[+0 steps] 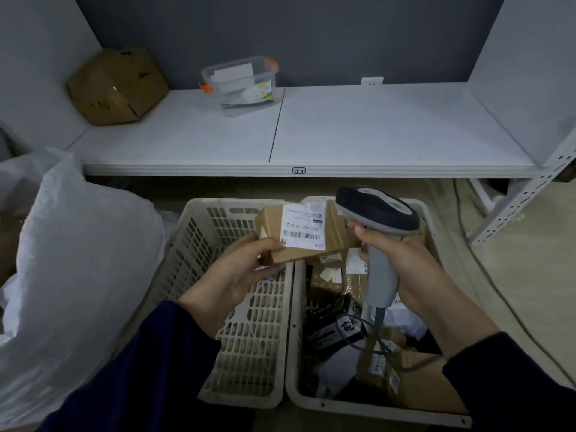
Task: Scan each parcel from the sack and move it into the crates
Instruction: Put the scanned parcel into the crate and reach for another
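Observation:
My left hand (237,269) grips a small brown cardboard parcel (333,241) by its near left corner, its white barcode label facing up. The parcel hangs over the gap between two cream plastic crates. My right hand (402,263) holds a grey handheld scanner (377,213) by the handle, its dark head right beside the parcel's right end. The left crate (249,353) shows little inside. The right crate (367,406) holds several parcels, brown boxes and dark and white packets. The white sack (78,269) bulges at the left of the crates.
A white shelf (343,132) runs across behind the crates, with a brown cardboard box (115,85) at its left and a clear plastic tub (243,85) with orange clips. A perforated shelf post (526,194) stands at the right. The scanner cable (374,338) trails over the right crate.

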